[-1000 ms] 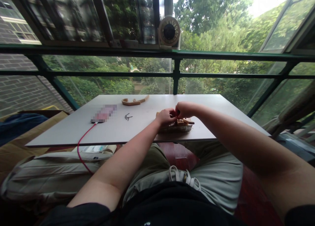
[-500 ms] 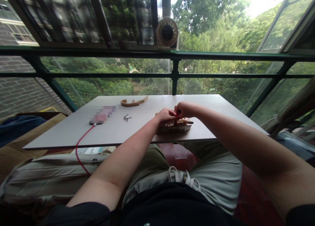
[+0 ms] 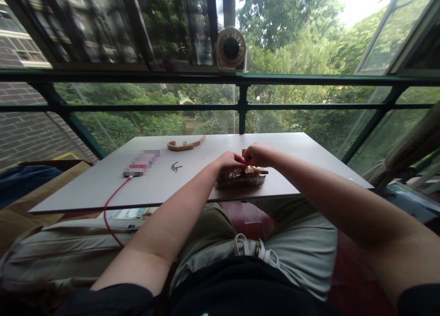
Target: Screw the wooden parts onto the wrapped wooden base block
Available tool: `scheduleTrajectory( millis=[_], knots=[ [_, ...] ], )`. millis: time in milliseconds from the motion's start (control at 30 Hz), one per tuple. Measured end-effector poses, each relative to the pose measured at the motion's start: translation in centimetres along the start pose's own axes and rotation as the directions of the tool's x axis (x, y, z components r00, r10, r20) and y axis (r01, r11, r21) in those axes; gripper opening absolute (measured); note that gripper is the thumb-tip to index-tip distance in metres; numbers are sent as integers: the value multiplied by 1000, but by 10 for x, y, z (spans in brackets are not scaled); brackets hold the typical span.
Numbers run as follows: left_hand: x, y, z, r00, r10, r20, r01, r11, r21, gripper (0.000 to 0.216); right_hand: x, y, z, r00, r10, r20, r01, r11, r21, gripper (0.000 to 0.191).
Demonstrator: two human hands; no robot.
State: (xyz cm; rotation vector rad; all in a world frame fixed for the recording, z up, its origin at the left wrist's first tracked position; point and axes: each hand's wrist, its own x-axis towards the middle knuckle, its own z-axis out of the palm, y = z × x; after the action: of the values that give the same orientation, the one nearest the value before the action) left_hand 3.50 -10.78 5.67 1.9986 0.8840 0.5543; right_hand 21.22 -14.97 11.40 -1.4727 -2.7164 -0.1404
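Over a low, see-through container or bag [image 3: 237, 183] near the table's front edge, my two hands meet fingertip to fingertip. Small pale wooden pieces [image 3: 256, 170] show on its right side. My left hand [image 3: 228, 160] is closed in a pinch above its left part. Curled beside it, my right hand [image 3: 257, 153] is closed too, thumb and finger together. Whatever sits between the fingertips is too small and covered to make out. A bit of brown wood peeks out behind the right knuckles.
On the white table [image 3: 151, 187], curved wooden parts [image 3: 185, 145] lie at the back and several small dark screws or pins [image 3: 176, 167] left of centre. A blurred-out phone [image 3: 140, 164] trails a red cable [image 3: 110, 201]. A round fan [image 3: 231, 48] stands beyond, by the green railing [image 3: 154, 108].
My hands stay together over the container, with only slight finger movement. The whole view has shifted a little; the objects on the table keep their places.
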Motion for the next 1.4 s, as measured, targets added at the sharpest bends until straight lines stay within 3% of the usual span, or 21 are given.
scheduleTrajectory(
  millis=[333,467,633,867,1133,1400],
  knots=[
    [-2,9,1,999,-35,-25,36,999,28,33,-3,5,0,999,-51,-3,51,997,59,23],
    [0,6,2,997,-52,-50,51,998,-29,31,-4,6,-6,991,-59,-122,85,971,223,20],
    [2,-1,4,997,-32,-64,24,993,-120,30,-1,5,-26,947,122,-298,54,853,519,27],
    [-1,-1,6,998,-26,-53,17,985,-173,25,-2,8,-34,947,113,-301,149,675,723,14],
    [4,-6,6,997,-10,-78,-1,991,-130,29,4,10,-14,945,142,-294,164,574,802,17],
    [7,-10,6,997,-26,-79,17,993,-118,35,6,10,-12,928,112,-354,227,583,780,19]
  ],
)
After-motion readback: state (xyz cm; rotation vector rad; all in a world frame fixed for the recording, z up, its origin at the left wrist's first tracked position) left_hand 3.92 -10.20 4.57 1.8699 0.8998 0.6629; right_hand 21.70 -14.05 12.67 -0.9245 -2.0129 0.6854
